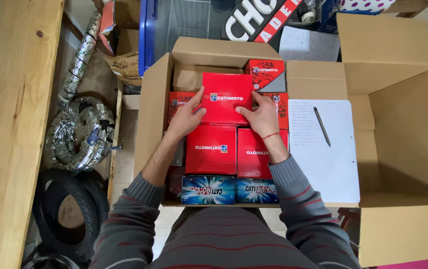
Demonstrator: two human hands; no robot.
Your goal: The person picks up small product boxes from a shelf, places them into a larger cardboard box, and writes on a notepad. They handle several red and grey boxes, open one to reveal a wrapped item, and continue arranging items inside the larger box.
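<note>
An open cardboard carton (153,109) in front of me is packed with several red boxes and two blue boxes (208,189) along its near edge. Both hands grip one red box (226,99) near the carton's middle. My left hand (186,117) clasps its left side, thumb on top. My right hand (261,117), with a red thread on the wrist, presses its right side. Two more red boxes (211,149) lie just below it. Another red box (265,72) sits at the back right.
A white sheet with handwriting (333,159) and a black pen (322,126) lie on the flap of a second, larger carton (403,114) at right. A wooden plank (10,124) runs along the left. Wrapped tyres (77,134) and a bare tyre (64,214) lie on the floor.
</note>
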